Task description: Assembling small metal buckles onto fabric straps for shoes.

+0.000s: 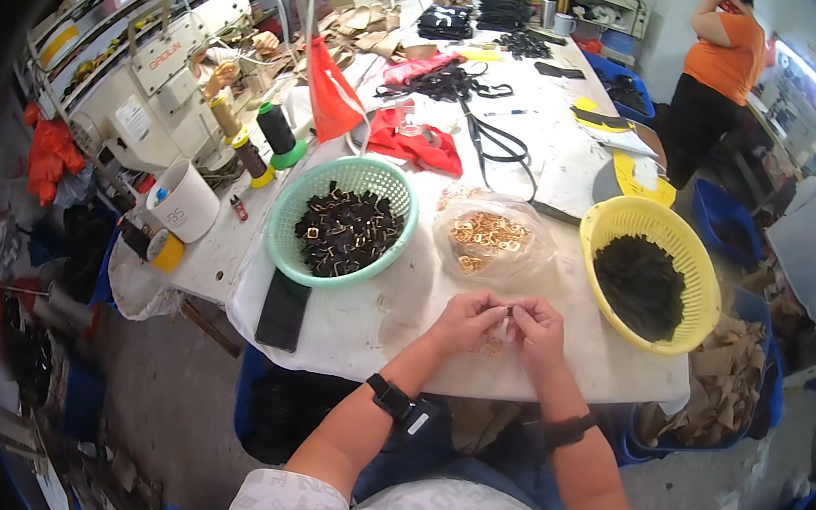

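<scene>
1. Both hands meet at the lower centre of the frame, fingertips pressed together over the white table (577,189). The left hand (466,320) and right hand (537,330) pinch a small pale piece (508,314) between them; what it is made of cannot be told.
2. A few small gold metal buckles (492,344) lie on the table just below the hands.
3. Above the hands, at centre, a clear plastic bag (491,236) lies open with more gold square buckles heaped inside.
4. To the left of it, a round green plastic basket (342,220) holds black strap pieces fitted with gold buckles.
5. At the right, a round yellow plastic basket (650,273) holds a pile of plain black strap pieces.
6. A black phone (283,309) lies flat at the table edge, just below the green basket.
7. Large black scissors (494,144) rest further up the table.
</scene>
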Demonstrator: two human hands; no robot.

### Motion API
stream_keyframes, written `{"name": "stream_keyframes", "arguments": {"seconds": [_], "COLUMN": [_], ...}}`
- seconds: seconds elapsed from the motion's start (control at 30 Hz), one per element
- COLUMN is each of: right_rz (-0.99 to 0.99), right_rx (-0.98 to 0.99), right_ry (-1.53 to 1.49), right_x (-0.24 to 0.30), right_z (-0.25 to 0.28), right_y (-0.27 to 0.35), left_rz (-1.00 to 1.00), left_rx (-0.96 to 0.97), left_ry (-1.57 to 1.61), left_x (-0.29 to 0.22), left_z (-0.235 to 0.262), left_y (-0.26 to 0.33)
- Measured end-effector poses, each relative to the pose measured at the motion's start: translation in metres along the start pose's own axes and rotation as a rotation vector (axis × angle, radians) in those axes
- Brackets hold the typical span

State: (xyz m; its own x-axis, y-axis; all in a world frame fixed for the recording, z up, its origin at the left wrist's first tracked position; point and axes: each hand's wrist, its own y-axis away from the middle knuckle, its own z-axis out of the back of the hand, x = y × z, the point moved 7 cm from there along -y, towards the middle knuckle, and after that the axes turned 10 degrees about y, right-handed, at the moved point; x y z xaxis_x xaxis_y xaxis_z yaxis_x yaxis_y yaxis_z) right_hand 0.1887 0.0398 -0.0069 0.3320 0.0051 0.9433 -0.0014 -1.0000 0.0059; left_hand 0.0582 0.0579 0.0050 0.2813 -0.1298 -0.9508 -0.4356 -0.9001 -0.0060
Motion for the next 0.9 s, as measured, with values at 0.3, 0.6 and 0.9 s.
{"name": "stream_keyframes", "arguments": {"seconds": [0.3, 0.6, 0.9], "right_rz": [-0.073, -0.127, -0.152], "right_rx": [0.037, 0.015, 0.005], "right_ry": [-0.072, -0.075, -0.096], "right_x": [-0.001, 0.001, 0.004], "right_z": [0.007, 0.006, 0.003], "right_y": [0.001, -0.006, -0.006], "left_rz": [0.089, 0.148, 0.113], "left_rx": [0.022, 0.066, 0.057], "left_ry": [-0.011, 0.158, 0.13], "left_x": [-0.001, 0.01, 0.002], "left_z": [-0.003, 0.002, 0.003], "left_y": [-0.003, -0.003, -0.001]}}
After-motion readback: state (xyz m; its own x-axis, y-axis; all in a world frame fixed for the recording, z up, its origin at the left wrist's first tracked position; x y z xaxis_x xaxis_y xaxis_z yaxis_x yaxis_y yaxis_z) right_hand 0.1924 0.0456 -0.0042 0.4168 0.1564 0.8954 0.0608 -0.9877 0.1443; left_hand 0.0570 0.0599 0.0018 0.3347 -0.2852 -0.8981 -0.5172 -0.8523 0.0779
